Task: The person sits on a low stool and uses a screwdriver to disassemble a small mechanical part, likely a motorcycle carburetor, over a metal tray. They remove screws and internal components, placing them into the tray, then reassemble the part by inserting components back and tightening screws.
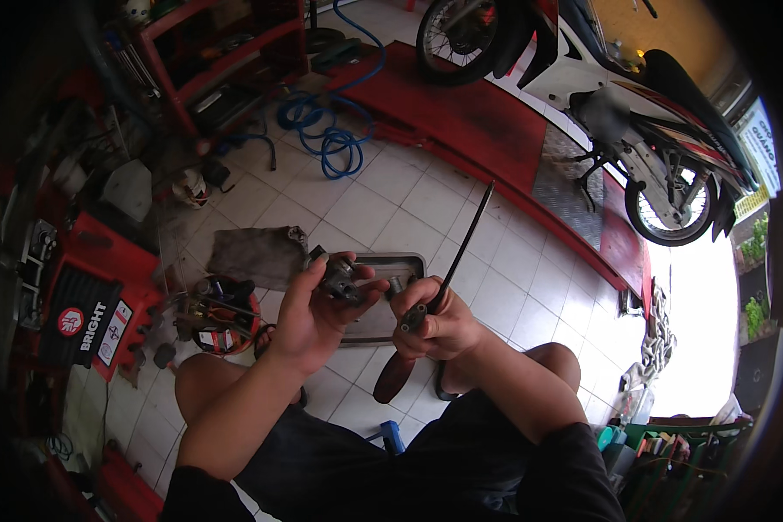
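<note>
My left hand (309, 317) grips a small dark metal part (344, 289) with openings in it, shaped like a carburetor body; the fingers hide some of it. Close by on its right, my right hand (448, 329) is closed round a long screwdriver (393, 379). Its dark red handle points down toward my lap, and its thin black shaft slants up and away. A small hollow metal piece (412, 319) is pinched in the same fingers. Below both hands, a shallow metal tray (413, 258) lies on the floor with a small metal cylinder (395, 285) in it.
A grey cloth (250, 255) and a round red container of tools (250, 317) lie left of the tray. A coiled blue hose (344, 152) is farther off. A motorcycle (583, 83) stands on a red lift platform (461, 113). A red machine (96, 304) stands at left.
</note>
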`<action>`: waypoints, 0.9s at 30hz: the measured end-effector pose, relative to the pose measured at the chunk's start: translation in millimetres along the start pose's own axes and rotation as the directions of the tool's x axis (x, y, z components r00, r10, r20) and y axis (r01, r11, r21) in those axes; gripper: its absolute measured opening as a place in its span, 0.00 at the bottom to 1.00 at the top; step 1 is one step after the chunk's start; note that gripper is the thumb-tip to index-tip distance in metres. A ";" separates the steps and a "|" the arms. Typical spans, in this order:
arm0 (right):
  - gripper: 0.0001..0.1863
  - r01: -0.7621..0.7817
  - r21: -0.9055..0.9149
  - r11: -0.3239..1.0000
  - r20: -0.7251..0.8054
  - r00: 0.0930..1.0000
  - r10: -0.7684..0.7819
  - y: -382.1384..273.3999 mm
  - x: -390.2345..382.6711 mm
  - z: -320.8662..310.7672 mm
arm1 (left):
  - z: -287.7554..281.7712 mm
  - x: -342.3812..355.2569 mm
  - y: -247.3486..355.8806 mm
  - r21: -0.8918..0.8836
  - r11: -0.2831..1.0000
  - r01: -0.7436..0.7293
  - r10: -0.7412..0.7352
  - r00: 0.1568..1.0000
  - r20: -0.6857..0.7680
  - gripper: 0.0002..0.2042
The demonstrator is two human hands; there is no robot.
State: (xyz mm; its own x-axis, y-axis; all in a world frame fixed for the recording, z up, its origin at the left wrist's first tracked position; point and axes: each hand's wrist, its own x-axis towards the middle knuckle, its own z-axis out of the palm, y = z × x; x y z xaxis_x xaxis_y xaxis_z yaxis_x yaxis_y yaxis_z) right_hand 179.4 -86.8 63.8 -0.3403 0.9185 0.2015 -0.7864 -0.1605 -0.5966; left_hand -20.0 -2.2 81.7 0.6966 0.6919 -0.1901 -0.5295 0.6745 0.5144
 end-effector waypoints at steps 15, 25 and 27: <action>0.14 -0.058 -0.708 0.704 -0.381 0.871 -0.311 4.5 8.8 33.7 | -0.8 -2.9 -6.6 0.069 0.991 -0.112 0.109 0.993 0.049 0.19; 0.14 -0.129 -0.908 0.399 -0.305 0.855 -0.419 3.2 7.3 33.9 | 5.5 -3.8 -11.1 0.283 0.869 -0.405 0.372 0.914 0.164 0.19; 0.14 -0.112 -0.923 0.367 -0.272 0.866 -0.420 1.4 7.0 36.3 | 3.5 -5.2 -7.8 0.223 0.884 -0.411 0.360 0.902 0.238 0.22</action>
State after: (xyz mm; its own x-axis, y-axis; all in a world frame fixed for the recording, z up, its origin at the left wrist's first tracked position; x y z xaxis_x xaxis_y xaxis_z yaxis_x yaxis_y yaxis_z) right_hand 157.2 -93.8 92.6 0.1759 0.9610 0.2136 0.2254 0.1719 -0.9590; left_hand -17.9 -12.0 81.6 0.5531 0.8055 0.2126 -0.6465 0.2541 0.7194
